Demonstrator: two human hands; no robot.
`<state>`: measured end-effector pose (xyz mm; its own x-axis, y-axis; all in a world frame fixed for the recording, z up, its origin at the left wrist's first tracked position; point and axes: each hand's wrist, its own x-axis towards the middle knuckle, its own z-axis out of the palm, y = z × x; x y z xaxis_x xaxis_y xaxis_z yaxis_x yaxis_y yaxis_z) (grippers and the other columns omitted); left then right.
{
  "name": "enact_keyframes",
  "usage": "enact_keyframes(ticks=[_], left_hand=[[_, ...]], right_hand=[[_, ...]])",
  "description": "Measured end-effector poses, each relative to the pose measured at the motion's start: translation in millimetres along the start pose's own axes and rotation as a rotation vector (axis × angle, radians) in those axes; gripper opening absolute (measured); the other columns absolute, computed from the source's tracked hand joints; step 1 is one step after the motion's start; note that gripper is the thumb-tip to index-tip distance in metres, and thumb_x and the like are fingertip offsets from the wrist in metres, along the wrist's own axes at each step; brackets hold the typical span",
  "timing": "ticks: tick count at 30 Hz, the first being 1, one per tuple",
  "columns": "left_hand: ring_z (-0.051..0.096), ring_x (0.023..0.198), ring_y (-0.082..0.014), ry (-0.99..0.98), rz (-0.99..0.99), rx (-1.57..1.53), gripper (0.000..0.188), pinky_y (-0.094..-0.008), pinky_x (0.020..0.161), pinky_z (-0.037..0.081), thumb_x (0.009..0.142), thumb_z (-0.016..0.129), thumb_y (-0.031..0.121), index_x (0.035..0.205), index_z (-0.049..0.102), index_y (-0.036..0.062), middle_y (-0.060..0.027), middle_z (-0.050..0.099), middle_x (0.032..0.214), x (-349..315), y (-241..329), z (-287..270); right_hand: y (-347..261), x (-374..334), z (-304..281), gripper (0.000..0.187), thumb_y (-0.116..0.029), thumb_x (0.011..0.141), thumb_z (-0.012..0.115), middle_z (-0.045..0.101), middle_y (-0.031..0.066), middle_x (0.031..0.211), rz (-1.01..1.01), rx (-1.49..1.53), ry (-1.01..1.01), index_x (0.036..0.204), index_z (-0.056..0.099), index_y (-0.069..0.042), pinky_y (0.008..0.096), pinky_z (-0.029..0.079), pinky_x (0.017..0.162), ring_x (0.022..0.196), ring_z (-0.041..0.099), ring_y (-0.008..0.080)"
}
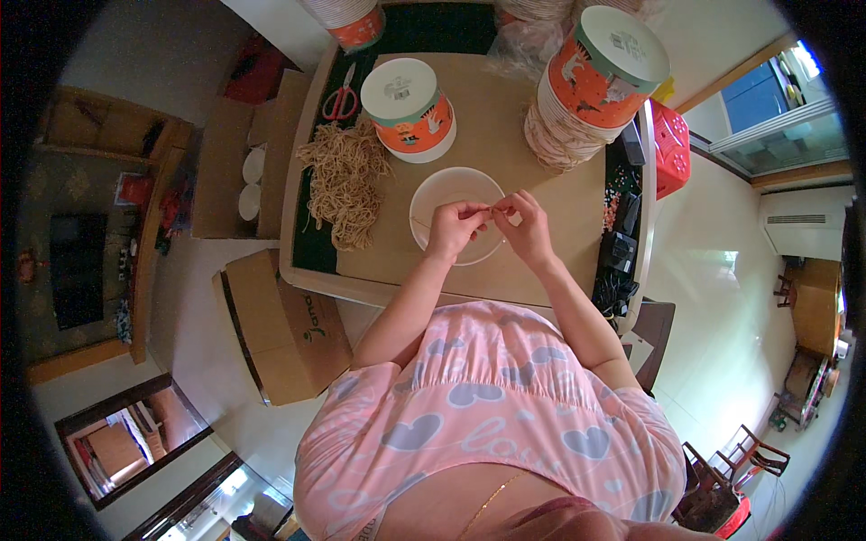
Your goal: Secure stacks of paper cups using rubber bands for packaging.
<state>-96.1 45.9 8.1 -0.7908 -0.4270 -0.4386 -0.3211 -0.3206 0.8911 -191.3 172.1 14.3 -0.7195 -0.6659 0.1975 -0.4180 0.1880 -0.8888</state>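
Observation:
Over a round white paper tub (458,180), my left hand (456,227) and my right hand (526,225) meet with their fingertips close together. Both are closed in a pinch on a thin string, of which little shows between the fingers. A loose heap of tan twine (347,185) lies left of the tub. Just behind it stands an orange and green patterned tub (413,117), upside down on a white one. Scissors with red handles (341,101) rest behind the twine.
At the back right rises a tall stack of patterned tubs (595,81) beside plastic wrap (523,45). Black devices and cables (618,257) line the table's right edge, with a red plastic stool (669,149) beyond. Cardboard boxes (284,334) stand on the floor at left.

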Motion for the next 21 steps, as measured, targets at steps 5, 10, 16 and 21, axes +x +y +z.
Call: enact_keyframes(ticks=[5, 10, 16, 21], left_hand=[[0.060, 0.063, -0.0089, 0.052, 0.036, 0.118, 0.014, -0.0208, 0.049, 0.043, 0.085, 0.062, 0.012, 0.093, 0.066, 0.0017, -0.0023, 0.065, 0.075, -1, 0, 2], [0.060, 0.062, -0.0088, 0.067, 0.081, 0.109, 0.011, -0.0208, 0.047, 0.042, 0.085, 0.061, 0.011, 0.088, 0.065, 0.0021, -0.0023, 0.065, 0.075, -3, 3, 3], [0.060, 0.061, -0.0087, 0.079, 0.069, 0.034, 0.009, -0.0208, 0.047, 0.042, 0.084, 0.060, 0.011, 0.087, 0.064, 0.0033, -0.0023, 0.065, 0.076, -3, 3, -2], [0.058, 0.060, -0.0085, 0.107, 0.086, 0.019, 0.007, -0.0210, 0.047, 0.042, 0.084, 0.060, 0.010, 0.086, 0.064, 0.0049, -0.0019, 0.065, 0.077, -5, 10, -3]], right_hand=[[5, 0, 2, 0.007, -0.010, 0.073, 0.067, 0.057, 0.0077, 0.077, -0.094, -0.116, 0.010, 0.077, 0.061, -0.008, 0.0361, 0.042, 0.064, 0.072, 0.055, 0.0260], [4, 0, 1, 0.010, -0.009, 0.073, 0.066, 0.058, 0.0074, 0.079, -0.071, -0.122, -0.036, 0.082, 0.062, -0.009, 0.0363, 0.043, 0.066, 0.074, 0.056, 0.0262], [-8, 1, -4, 0.020, -0.005, 0.074, 0.064, 0.062, 0.0104, 0.086, -0.043, -0.059, -0.106, 0.094, 0.062, -0.005, 0.0336, 0.048, 0.062, 0.068, 0.059, 0.0248], [-12, 1, -3, 0.013, -0.005, 0.078, 0.063, 0.062, 0.0111, 0.079, 0.001, 0.032, -0.109, 0.091, 0.060, -0.002, 0.0305, 0.047, 0.057, 0.063, 0.057, 0.0214]])
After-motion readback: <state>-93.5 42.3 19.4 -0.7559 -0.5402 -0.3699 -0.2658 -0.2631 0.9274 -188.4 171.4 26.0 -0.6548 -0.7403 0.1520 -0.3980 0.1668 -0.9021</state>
